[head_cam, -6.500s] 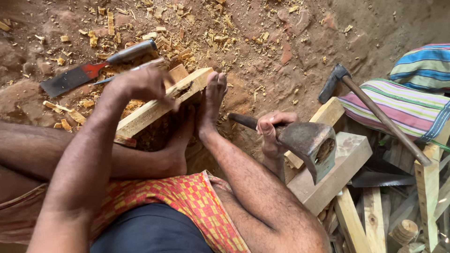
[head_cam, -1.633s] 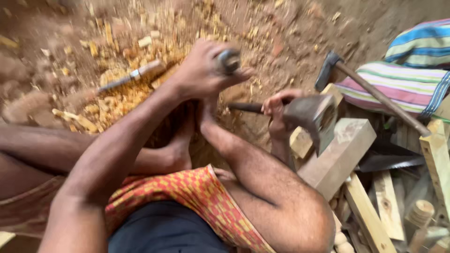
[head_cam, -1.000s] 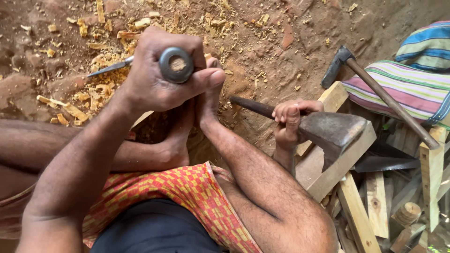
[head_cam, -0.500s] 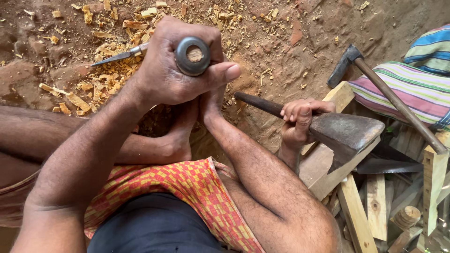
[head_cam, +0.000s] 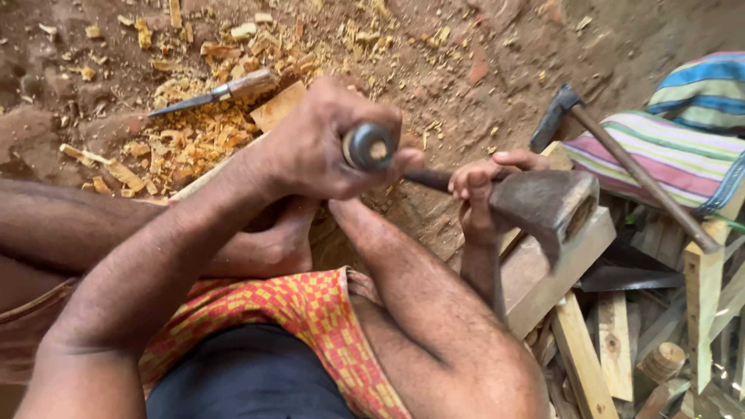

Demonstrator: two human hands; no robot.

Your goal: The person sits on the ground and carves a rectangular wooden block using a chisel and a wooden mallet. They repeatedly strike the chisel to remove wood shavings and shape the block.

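My left hand (head_cam: 310, 147) is closed around a chisel (head_cam: 369, 146) held upright, so its ringed handle end faces the camera. The blade below is hidden by my fingers. A pale wooden plank (head_cam: 278, 107) lies on the dirt under my feet, mostly covered by my arm. My right hand (head_cam: 477, 194) grips the short handle of a heavy axe (head_cam: 543, 203) close to its dark iron head. The head hovers just right of the chisel, above a wooden block (head_cam: 559, 268).
A wooden-handled chisel (head_cam: 221, 91) lies on the ground among wood chips (head_cam: 186, 140). A long-handled hammer (head_cam: 621, 167) leans across a striped cloth (head_cam: 683, 147) at the right. Cut timber pieces (head_cam: 613, 349) are piled at lower right.
My left hand left the plank, took up the chisel and stood it upright, then shifted it right, closer to the axe. My right hand lifted the axe head slightly off the block.
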